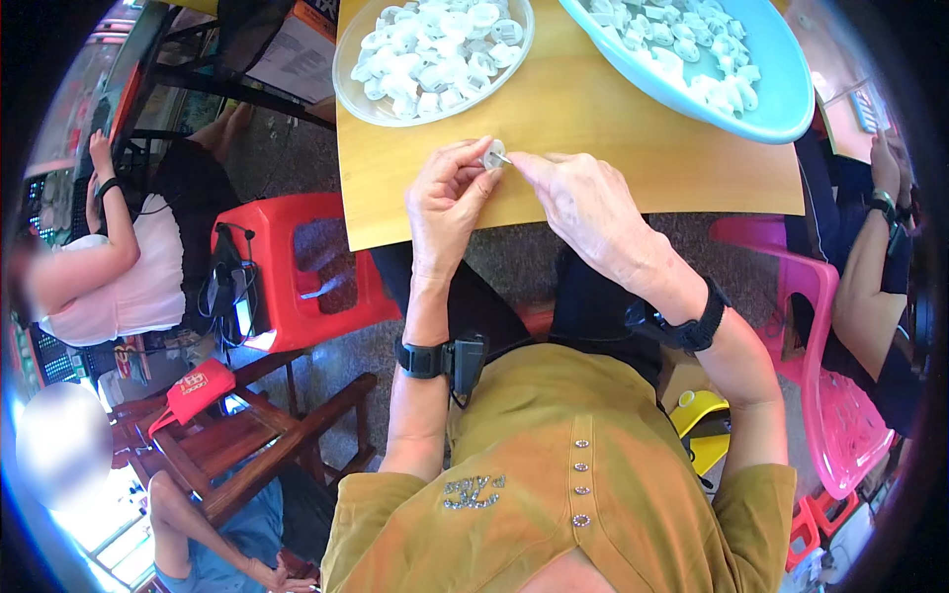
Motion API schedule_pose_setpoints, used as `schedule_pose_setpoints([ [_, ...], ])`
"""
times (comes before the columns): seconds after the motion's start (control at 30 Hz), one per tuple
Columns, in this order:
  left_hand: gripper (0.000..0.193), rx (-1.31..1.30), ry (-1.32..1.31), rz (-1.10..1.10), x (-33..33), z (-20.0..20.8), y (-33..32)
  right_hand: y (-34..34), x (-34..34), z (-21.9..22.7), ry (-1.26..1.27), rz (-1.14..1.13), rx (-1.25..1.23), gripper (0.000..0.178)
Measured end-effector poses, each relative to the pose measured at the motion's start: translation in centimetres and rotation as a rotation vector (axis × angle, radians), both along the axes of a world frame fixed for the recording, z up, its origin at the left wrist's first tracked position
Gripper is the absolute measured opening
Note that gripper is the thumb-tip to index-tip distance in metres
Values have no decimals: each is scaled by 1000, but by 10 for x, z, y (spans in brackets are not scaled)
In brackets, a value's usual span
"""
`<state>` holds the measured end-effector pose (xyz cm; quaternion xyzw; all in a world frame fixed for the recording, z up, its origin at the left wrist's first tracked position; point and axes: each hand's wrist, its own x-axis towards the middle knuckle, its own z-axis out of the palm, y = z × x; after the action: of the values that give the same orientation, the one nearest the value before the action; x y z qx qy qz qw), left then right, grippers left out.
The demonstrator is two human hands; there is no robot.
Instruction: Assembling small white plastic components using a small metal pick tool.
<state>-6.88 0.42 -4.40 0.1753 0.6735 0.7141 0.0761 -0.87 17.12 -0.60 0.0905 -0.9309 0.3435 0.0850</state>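
Over the near part of the table, my left hand (447, 198) pinches a small round translucent white plastic part (491, 155) between thumb and fingers. My right hand (591, 203) reaches in from the right, its fingertips closed at a thin metal pin (503, 158) that meets the face of the part. How far the pin goes in is too small to tell. Beyond my hands, a clear round bowl (341, 84) holds many similar white pieces (435, 54). A large light-blue basin (786, 99) at the far right has more white plastic pieces (682, 44) in it.
The wooden-topped table (593, 128) ends just before my lap. A red plastic stool (287, 267) stands at left, a pink plastic chair (820, 366) at right. A wooden chair (247, 435) carries a red pouch (201, 390). Other people sit on both sides.
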Motion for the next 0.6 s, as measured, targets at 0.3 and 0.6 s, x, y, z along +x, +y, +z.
schedule_pose_setpoints([
  [0.3, 30, 8, 8, 31, 4, -4, 1, -19, 6, 21, 15, 42, 669, 42],
  [0.6, 25, -133, 155, 88, 5, -2, 4, -29, 6, 23, -99, -25, 812, 47],
])
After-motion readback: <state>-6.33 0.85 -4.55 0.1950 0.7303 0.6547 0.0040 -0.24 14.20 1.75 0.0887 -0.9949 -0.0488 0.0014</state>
